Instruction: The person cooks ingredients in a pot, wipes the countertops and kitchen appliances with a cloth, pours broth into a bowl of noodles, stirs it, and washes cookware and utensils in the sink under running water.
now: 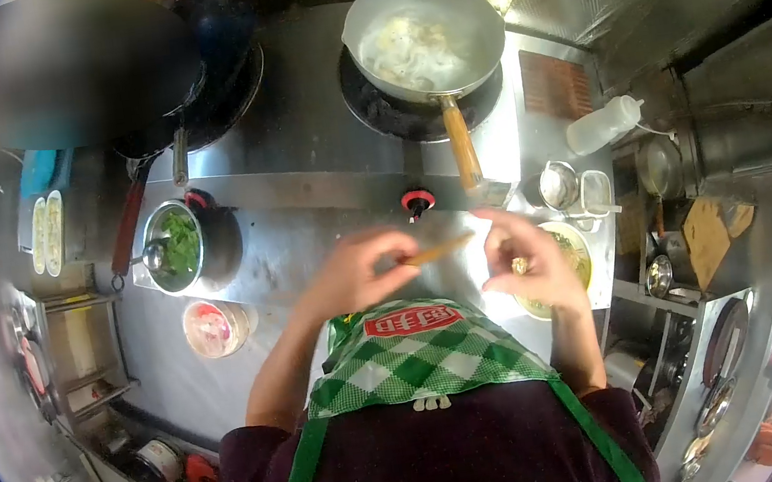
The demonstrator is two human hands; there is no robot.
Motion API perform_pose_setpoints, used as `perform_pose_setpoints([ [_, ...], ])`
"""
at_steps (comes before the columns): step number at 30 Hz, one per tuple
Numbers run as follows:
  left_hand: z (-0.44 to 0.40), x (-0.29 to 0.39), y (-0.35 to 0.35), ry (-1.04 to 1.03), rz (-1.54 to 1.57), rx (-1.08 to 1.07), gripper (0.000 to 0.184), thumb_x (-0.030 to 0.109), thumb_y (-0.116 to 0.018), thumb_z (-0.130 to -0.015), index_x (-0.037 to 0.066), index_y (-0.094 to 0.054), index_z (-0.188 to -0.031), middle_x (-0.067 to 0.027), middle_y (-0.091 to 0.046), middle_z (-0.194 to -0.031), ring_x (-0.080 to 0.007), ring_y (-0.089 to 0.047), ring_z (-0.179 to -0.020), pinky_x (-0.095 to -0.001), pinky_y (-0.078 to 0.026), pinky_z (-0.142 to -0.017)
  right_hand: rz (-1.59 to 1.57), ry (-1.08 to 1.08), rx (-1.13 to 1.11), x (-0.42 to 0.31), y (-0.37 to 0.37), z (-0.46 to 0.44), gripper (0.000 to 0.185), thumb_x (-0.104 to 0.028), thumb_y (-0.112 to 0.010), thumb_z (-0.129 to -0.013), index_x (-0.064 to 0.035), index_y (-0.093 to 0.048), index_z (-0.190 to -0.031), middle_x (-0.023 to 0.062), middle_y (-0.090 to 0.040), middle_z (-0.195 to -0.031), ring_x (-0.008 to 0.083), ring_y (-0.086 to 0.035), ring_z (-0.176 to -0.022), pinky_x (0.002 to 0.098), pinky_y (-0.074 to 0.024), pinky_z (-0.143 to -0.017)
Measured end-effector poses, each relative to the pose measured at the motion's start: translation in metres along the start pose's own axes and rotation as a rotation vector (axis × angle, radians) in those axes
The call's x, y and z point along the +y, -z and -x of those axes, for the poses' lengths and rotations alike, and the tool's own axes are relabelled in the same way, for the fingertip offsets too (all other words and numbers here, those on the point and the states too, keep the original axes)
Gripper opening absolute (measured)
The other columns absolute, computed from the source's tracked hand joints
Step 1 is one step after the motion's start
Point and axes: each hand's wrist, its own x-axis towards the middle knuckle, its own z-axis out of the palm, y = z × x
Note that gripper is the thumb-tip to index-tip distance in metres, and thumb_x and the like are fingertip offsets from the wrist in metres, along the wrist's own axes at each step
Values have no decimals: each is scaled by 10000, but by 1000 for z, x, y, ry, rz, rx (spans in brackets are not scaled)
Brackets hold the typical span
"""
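In the head view my left hand (372, 268) is closed around one end of a thin light-brown stick (442, 251), which points toward my right hand. My right hand (538, 257) is curled, index finger and thumb held apart, with a small pale-yellow lump (520, 265) lodged among the fingers; its kind is too small to tell. Below and partly hidden by that hand is a bowl with a yellow-green rim (583, 253). Ahead, a wooden-handled pan (479, 26) sits on a burner, holding cloudy liquid and pale food.
At left are a metal bowl of green leaves (178, 250) with a ladle, a tub (214, 328) and a dark-handled wok (229, 105). A blurred dark round shape (66, 69) covers the upper left. At right stand a squeeze bottle (605, 124) and small containers (596, 189).
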Motion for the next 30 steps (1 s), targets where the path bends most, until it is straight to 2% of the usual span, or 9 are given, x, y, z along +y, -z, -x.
perform_pose_setpoints([
  [3,-36,25,-19,-270,-83,-65,251,130,-627,-753,37,-550,-973,-86,-550,-855,-210,-557,-809,-328,-461,-691,93,106,37,-6,-5,-8,260,-76,-615,-769,-31,-575,-1022,6,-552,-743,69,-509,-655,213,-406,-549],
  [5,-45,43,-18,-216,-24,81,286,133,-631,-749,45,-547,-1008,-95,-542,-911,-222,-549,-837,-326,-452,-719,157,201,75,-17,11,-10,126,-88,-555,-817,-2,-619,-883,64,-602,-807,110,-542,-688,226,-427,-569],
  [8,-50,43,3,-227,-195,417,340,88,-637,-738,42,-531,-1057,-91,-543,-1015,-211,-533,-934,-296,-422,-823,82,261,417,-34,62,-6,166,-132,-524,-841,0,-613,-796,62,-603,-728,84,-529,-590,219,-430,-512],
  [10,-49,-12,3,34,186,617,260,180,-553,-828,36,-533,-1044,-89,-564,-973,-181,-547,-887,-289,-430,-811,140,420,577,-40,93,-26,176,-119,-508,-838,12,-624,-851,76,-615,-732,98,-545,-579,213,-429,-494],
  [12,-58,-34,-4,273,459,430,259,238,-496,-864,29,-538,-1010,-80,-583,-933,-166,-559,-829,-276,-446,-768,285,322,617,-43,88,-60,150,-94,-513,-828,-34,-638,-885,59,-621,-797,99,-552,-639,211,-435,-539],
  [18,-65,-111,-61,776,842,-353,592,553,-318,-862,31,-537,-1037,-86,-594,-902,-154,-564,-829,-290,-466,-716,772,474,97,27,64,-181,160,-107,-555,-798,-9,-607,-913,128,-576,-775,234,-555,-701,304,-439,-642],
  [22,-51,-149,-82,950,1014,-59,582,552,-404,-834,20,-537,-1028,-71,-599,-865,-145,-564,-697,-301,-476,-656,739,429,234,37,98,-224,167,-94,-538,-784,-14,-627,-900,123,-612,-766,230,-595,-728,312,-466,-665],
  [27,-50,-185,-100,881,1463,9,480,499,-475,-823,40,-553,-939,-36,-579,-803,-133,-543,-661,-272,-468,-615,710,79,355,-23,133,-214,222,-151,-570,-762,31,-630,-874,121,-637,-732,136,-570,-632,274,-451,-596],
  [30,-50,-189,-114,849,1556,140,372,428,-546,-809,59,-563,-855,-15,-569,-753,-113,-524,-628,-261,-456,-584,674,96,255,-29,104,-216,219,-170,-584,-757,22,-638,-847,101,-627,-685,120,-556,-624,270,-443,-586],
])
